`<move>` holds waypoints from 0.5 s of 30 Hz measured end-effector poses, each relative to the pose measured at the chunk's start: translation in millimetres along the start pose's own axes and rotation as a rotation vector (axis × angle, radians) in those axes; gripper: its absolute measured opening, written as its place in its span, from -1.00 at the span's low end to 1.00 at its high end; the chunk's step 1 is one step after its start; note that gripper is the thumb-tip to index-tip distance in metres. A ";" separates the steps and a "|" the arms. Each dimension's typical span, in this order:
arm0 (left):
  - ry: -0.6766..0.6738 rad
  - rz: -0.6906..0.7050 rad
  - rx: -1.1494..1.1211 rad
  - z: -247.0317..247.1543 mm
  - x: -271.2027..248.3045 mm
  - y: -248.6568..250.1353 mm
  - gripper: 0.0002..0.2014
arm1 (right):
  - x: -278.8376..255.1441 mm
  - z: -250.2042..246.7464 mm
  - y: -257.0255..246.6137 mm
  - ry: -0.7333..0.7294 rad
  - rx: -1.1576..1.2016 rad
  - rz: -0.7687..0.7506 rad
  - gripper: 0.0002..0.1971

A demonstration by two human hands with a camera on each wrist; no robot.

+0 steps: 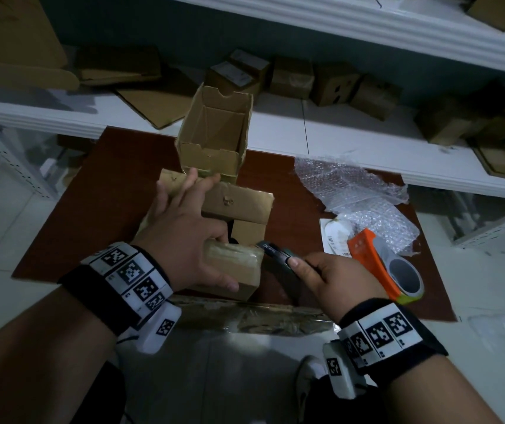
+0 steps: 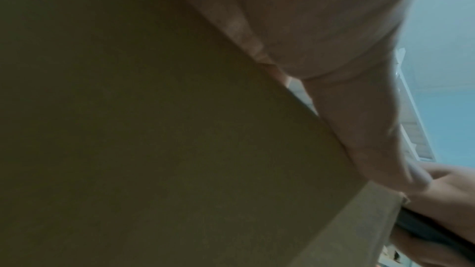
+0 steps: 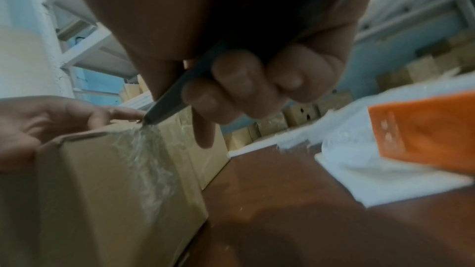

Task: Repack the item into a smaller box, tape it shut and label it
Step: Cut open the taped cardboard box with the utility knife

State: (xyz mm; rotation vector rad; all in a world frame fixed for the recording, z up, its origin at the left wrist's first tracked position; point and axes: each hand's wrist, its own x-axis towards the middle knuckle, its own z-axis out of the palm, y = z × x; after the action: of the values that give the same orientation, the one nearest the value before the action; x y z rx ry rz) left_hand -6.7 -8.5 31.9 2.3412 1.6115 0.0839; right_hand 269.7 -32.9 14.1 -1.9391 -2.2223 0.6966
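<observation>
Fingers (image 1: 184, 185) of the left hand (image 1: 184, 228) lay spread and fairly straight across the top of the taped cardboard box (image 1: 239, 270), thumb down its near side, pressing it onto the brown table (image 1: 294, 185); fingers (image 3: 239, 80) of the right hand (image 1: 334, 276) were curled tightly round a dark utility knife (image 1: 275, 252), its tip touching the clear tape at the box's top edge, just right of the left thumb. Beyond the left fingertips stood a smaller open box (image 1: 214, 139); right of the knife hand lay an orange tape dispenser (image 1: 386, 264), bubble wrap (image 1: 355, 191) and a white label sheet (image 1: 334, 237).
</observation>
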 end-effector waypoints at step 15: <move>-0.031 -0.008 -0.044 0.9 -1.1 -0.4 -0.47 | -4.8 -21.6 -21.8 -0.011 -0.244 0.026 -0.38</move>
State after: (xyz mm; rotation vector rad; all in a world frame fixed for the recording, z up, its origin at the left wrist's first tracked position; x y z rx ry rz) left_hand -7.2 -9.6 31.1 2.2915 1.5879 0.0806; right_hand 258.8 -33.5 43.1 -2.0790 -2.3906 0.4575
